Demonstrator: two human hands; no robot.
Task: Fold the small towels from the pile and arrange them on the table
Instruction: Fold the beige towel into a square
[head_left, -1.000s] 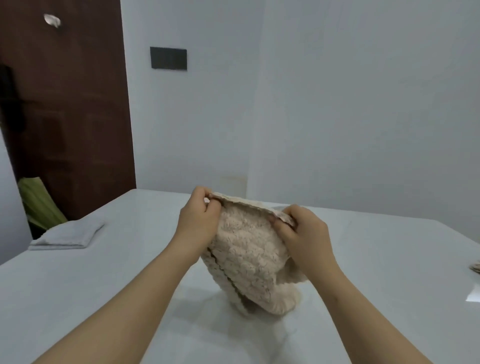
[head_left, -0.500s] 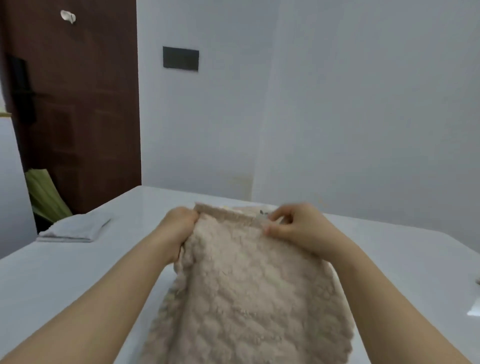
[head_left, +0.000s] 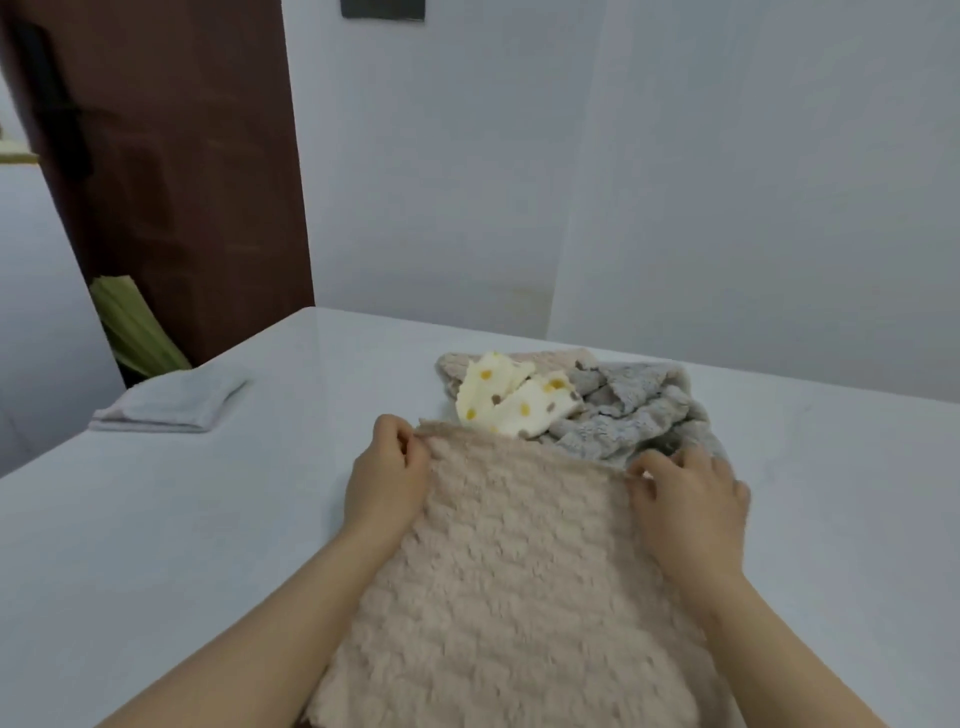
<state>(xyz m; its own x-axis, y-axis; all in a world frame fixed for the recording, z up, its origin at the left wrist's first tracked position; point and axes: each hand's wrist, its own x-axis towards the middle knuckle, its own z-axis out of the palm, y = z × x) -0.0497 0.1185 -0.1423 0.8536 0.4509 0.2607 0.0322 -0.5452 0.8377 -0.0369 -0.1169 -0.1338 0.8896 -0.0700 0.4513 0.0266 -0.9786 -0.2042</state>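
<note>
Head: left hand (head_left: 387, 480), right hand (head_left: 691, 501) pinch one beige towel (head_left: 519, 597)

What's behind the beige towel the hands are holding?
A cream dotted towel lying on a grey towel. The held towel hides their near edges.

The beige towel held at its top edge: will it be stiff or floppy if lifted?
Probably floppy: the beige towel drapes limply from the left hand and right hand pinching its top corners. Likely light, since pinches alone hold it.
</note>
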